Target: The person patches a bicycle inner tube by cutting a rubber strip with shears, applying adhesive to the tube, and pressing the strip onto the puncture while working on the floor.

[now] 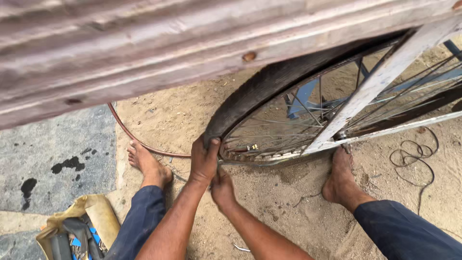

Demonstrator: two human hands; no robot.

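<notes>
In the centre of the frame, the left hand (204, 161) is closed around the worn black rubber bicycle tyre (260, 91), at its lower end by the spoked metal rim (250, 156). The right hand (222, 188) sits just below; I cannot tell its grip. It seems the tyre is being worked at the rim; the next move needs a firm hold.

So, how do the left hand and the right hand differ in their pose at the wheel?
The left hand sits higher and grips the black tyre from above, fingers curled over its edge; the right hand sits lower, under the left hand, at the metal rim. The left hand shows its whole back, while the right hand is partly hidden. Both are bare and work at the same spot on the wheel, side by side.
</notes>
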